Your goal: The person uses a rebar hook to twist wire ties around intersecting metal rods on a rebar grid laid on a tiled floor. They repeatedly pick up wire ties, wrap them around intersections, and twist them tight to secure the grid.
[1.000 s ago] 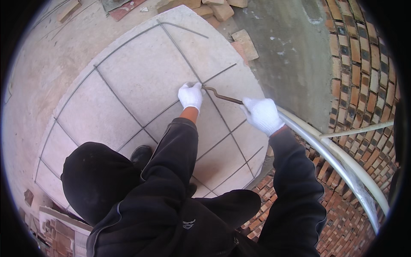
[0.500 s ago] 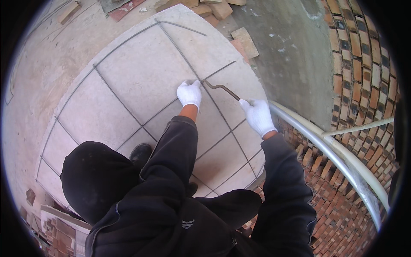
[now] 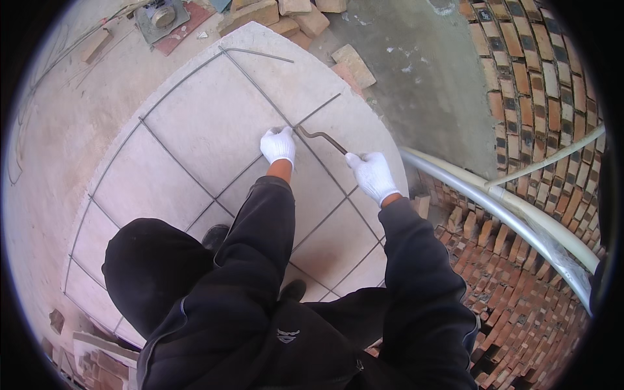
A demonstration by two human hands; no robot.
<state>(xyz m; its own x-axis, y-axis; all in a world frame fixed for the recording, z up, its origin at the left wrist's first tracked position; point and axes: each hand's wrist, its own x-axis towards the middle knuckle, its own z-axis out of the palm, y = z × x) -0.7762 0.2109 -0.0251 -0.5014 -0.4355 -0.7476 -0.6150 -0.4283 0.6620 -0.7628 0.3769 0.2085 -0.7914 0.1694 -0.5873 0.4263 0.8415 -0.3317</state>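
My right hand (image 3: pixel 375 177), in a white knit glove, is closed round the handle of a cranked rebar tying hook (image 3: pixel 323 136). The hook's tip meets a crossing of two thin steel bars near the far end of a rebar grid (image 3: pixel 211 195). My left hand (image 3: pixel 278 144), gloved the same, is closed just left of that crossing, fingertips at the bars. Whatever it pinches is hidden by the glove. The grid lies over a pale concrete slab (image 3: pixel 195 84), and one bar at the far end is bent sideways.
Loose bricks (image 3: pixel 260 16) lie beyond the slab's far edge. At the right run a silvery pipe (image 3: pixel 484 203) and a cream pipe (image 3: pixel 552 231), beside a brick wall (image 3: pixel 520 71) and stacked bricks (image 3: pixel 513 292). My shoe (image 3: pixel 294 290) stands on the slab within the grid.
The view has shifted slightly, so the slab and both hands sit a little further left. The hook stays at the same crossing, its handle turned only slightly if at all.
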